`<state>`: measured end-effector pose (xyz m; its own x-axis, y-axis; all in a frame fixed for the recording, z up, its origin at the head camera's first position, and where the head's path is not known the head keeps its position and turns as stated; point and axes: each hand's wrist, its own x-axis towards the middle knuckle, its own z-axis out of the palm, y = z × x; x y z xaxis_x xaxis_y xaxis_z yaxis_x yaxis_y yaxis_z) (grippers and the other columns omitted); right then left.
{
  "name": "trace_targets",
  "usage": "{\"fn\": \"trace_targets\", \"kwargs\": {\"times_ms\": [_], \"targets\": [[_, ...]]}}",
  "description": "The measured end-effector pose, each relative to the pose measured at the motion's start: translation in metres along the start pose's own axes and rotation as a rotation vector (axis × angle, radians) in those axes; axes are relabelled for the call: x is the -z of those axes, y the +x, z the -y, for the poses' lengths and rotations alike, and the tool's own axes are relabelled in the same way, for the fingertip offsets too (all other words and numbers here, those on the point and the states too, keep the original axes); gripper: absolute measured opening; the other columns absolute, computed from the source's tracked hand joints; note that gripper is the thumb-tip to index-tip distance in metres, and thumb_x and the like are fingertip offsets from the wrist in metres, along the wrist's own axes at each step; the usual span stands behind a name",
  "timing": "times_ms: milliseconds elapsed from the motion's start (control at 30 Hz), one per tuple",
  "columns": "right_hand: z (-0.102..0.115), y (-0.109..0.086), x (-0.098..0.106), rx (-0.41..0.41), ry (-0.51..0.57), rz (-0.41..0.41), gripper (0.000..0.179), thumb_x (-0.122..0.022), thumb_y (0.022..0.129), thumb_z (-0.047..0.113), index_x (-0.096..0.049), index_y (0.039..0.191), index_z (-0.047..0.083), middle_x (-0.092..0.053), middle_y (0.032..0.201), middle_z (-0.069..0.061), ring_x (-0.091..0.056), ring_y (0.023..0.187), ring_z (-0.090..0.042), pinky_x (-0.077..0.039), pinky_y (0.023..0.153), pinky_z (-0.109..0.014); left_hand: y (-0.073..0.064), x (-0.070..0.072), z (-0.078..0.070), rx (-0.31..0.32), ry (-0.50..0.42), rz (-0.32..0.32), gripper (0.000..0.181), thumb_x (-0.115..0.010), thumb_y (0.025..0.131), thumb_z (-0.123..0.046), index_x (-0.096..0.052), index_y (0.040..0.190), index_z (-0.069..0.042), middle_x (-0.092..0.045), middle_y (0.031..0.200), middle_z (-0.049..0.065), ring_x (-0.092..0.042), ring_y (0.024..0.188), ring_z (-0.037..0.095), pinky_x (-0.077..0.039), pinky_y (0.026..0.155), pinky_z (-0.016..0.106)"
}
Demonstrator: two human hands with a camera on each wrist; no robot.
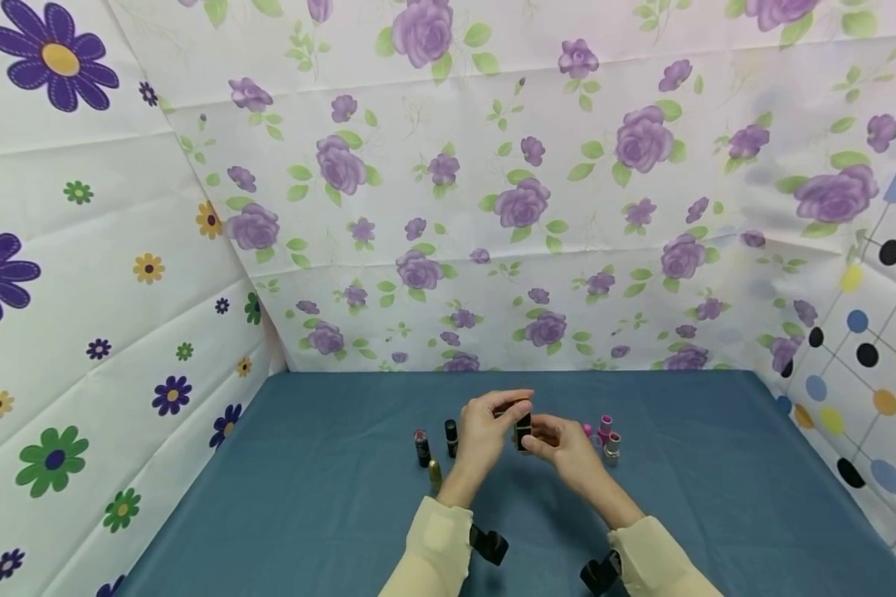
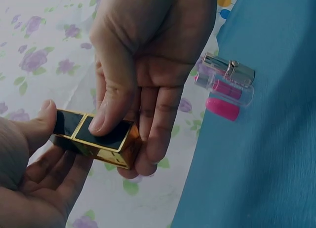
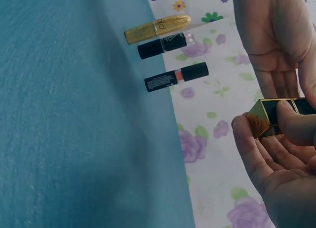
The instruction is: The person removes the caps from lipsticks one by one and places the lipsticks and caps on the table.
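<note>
Both hands hold one rectangular lipstick tube (image 1: 523,432), black-sided with gold edges, raised above the blue table. My left hand (image 1: 485,427) grips its upper end between thumb and fingers. The lower end sits in my right hand (image 1: 567,449), pinched by the thumb against curled fingers. In the left wrist view the tube (image 2: 112,140) shows two black panels split by a gold line, which the thumbs partly cover. Its gold end face (image 3: 258,118) appears in the right wrist view, beside the right fingertips.
Left of the hands stand a red-topped black tube (image 1: 422,449), a black tube (image 1: 451,438) and a gold tube (image 1: 435,473). To the right are a pink tube (image 1: 605,428), a silver tube (image 1: 612,450) and a pink cap (image 2: 223,109). Floral cloth walls (image 1: 448,249) surround the table (image 1: 306,497).
</note>
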<state>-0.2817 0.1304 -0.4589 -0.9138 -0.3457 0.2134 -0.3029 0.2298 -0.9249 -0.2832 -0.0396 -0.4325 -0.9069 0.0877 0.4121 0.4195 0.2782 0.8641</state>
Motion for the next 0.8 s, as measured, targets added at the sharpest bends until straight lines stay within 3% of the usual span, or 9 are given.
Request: {"fn": "trace_targets", "kwargs": {"times_ms": [333, 800], "targets": [[0.001, -0.002, 0.002, -0.007, -0.075, -0.019, 0.035, -0.066, 0.102, 0.005, -0.063, 0.133, -0.01, -0.074, 0.113, -0.021, -0.074, 0.096, -0.028, -0.06, 0.086, -0.05, -0.002, -0.01, -0.002, 0.023, 0.049, -0.076, 0.024, -0.072, 0.098, -0.026, -0.081, 0.119, -0.017, -0.077, 0.11, -0.001, -0.071, 0.096, 0.012, -0.057, 0.077, 0.027], [0.005, 0.0, -0.003, -0.084, -0.123, -0.095, 0.031, -0.067, 0.099, -0.001, -0.068, 0.13, -0.008, -0.075, 0.111, -0.018, -0.075, 0.09, -0.025, -0.061, 0.085, -0.05, -0.008, -0.021, 0.001, 0.022, 0.005, -0.2, 0.024, -0.073, 0.097, -0.027, -0.082, 0.117, -0.017, -0.077, 0.111, -0.002, -0.072, 0.093, 0.012, -0.058, 0.075, 0.025]]}}
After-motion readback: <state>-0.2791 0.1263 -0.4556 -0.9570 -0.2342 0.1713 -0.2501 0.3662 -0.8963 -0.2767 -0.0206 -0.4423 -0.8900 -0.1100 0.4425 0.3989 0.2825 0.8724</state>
